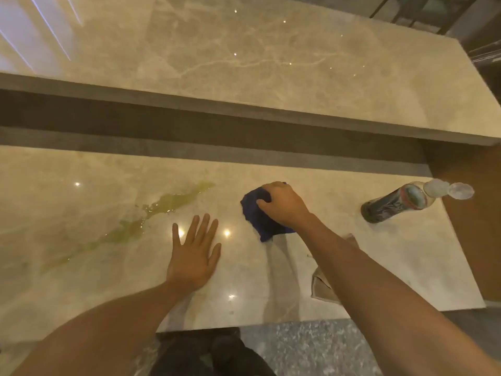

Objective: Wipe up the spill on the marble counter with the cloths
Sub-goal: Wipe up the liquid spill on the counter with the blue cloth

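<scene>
Open marble counter [81,169] between flat left hand [193,256] and yellow-green spill [151,210]. Bare near-left stretch too. Blocked far side: raised ledge [217,123]. Right: lying bottle [401,202], beige cloth [321,287] under right forearm.

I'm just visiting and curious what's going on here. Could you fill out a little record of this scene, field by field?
surface: polished beige marble counter
spill: yellow-green streak of liquid, left of both hands, not yet wiped
right hand: gripping a crumpled dark blue cloth on the counter
left hand: open, palm flat on the marble, holding nothing
second cloth: beige folded cloth, partly hidden under the right forearm
bottle: clear plastic bottle with dark label, lying on its side at the right end
</scene>
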